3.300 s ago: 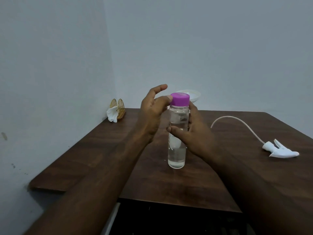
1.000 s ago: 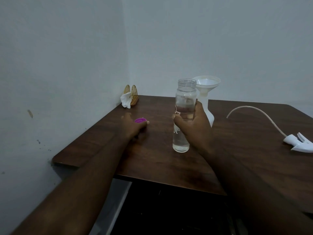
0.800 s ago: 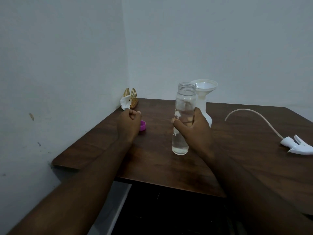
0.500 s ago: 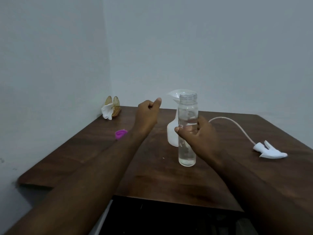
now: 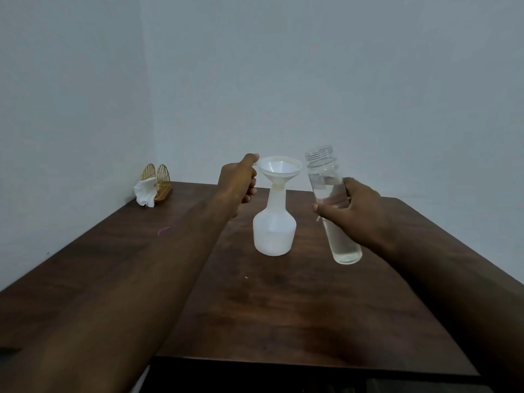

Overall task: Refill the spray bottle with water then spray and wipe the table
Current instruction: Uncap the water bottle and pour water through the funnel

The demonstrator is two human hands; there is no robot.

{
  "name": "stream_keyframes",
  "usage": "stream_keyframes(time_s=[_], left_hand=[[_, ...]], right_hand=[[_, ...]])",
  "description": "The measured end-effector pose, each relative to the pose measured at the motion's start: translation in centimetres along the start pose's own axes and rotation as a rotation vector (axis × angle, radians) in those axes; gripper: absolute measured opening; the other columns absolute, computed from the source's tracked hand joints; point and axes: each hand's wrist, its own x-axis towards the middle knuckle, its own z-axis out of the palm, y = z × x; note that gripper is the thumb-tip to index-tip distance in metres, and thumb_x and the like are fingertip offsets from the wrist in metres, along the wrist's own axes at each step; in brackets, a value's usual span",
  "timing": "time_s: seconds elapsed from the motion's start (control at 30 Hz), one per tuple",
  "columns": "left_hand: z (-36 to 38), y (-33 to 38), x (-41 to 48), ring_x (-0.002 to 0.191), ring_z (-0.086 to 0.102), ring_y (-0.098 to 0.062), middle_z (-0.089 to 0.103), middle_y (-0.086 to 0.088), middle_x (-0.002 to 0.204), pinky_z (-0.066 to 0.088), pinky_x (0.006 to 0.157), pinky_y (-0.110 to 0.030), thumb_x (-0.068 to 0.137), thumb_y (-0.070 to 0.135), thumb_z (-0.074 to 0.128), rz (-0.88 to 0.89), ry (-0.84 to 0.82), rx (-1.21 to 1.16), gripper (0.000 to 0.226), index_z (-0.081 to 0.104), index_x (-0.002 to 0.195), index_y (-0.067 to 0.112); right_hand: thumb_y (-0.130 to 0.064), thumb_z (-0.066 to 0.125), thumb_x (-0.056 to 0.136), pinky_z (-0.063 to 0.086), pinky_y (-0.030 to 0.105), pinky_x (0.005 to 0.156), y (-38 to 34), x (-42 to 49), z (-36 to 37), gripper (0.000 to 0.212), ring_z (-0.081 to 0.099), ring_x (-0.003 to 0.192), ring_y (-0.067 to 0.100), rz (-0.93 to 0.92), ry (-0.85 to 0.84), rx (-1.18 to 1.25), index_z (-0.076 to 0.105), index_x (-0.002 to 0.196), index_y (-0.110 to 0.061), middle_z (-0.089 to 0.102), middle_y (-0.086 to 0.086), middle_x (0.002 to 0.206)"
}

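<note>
The white spray bottle [image 5: 273,234] stands uncapped mid-table with a white funnel [image 5: 280,170] seated in its neck. My left hand [image 5: 236,184] is at the funnel's left rim, thumb on its small tab and fingers curled beneath, pinching it. To the right, my right hand [image 5: 351,211] grips a clear water bottle [image 5: 329,191] around its middle. That bottle is open, partly full of water, and leans with its mouth toward the funnel. Its purple cap [image 5: 164,230] lies on the table [image 5: 255,307] at the left.
A gold napkin holder [image 5: 160,180] with a crumpled white tissue [image 5: 144,194] sits in the far left corner against the wall. Walls close the table at the back and left. The table's front edge runs along the bottom.
My left hand unscrewed the purple cap, set it down at the left, then moved to the funnel's rim. My right hand has shifted the water bottle rightward and tilted it toward the funnel.
</note>
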Motion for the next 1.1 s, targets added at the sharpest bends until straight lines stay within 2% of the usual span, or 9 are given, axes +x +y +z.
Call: stream_keyframes(time_s=[0.13,0.3,0.47,1.1], left_hand=[[0.5,0.0,0.3,0.046,0.042,-0.013,0.047,0.003,0.054,0.032,0.044,-0.022,0.085,0.028,0.058,0.033,-0.014,-0.055,0.023,0.052,0.066,0.016],[1.0,0.3,0.5,0.044,0.039,-0.013,0.044,0.003,0.053,0.030,0.044,-0.023,0.083,0.022,0.057,0.057,-0.031,-0.125,0.021,0.049,0.064,0.016],[1.5,0.4,0.7,0.043,0.037,-0.012,0.042,0.003,0.052,0.028,0.045,-0.024,0.081,0.018,0.055,0.071,-0.029,-0.201,0.021,0.047,0.063,0.016],[2.4,-0.3,1.5,0.039,0.032,-0.010,0.035,-0.001,0.054,0.026,0.039,-0.018,0.083,0.014,0.054,0.136,0.017,-0.264,0.024,0.040,0.064,0.013]], right_hand=[[-0.032,0.078,0.077,0.054,0.034,0.084,-0.1,1.2,-0.6,0.059,0.067,0.096,0.013,-0.023,-0.019,-0.033,0.052,0.129,-0.026,0.071,-0.004,0.104],[-0.029,0.077,0.075,0.055,0.041,0.087,-0.1,2.5,-1.1,0.065,0.067,0.094,0.019,-0.085,-0.045,-0.182,0.048,0.132,-0.027,0.071,-0.001,0.102],[-0.028,0.077,0.076,0.054,0.042,0.086,-0.2,3.9,-2.0,0.074,0.065,0.095,0.025,-0.139,-0.093,-0.308,0.039,0.140,-0.027,0.070,0.005,0.100],[-0.032,0.078,0.075,0.054,0.040,0.082,-0.3,6.5,-3.0,0.078,0.063,0.092,0.029,-0.233,-0.142,-0.524,0.038,0.141,-0.024,0.067,0.009,0.100]])
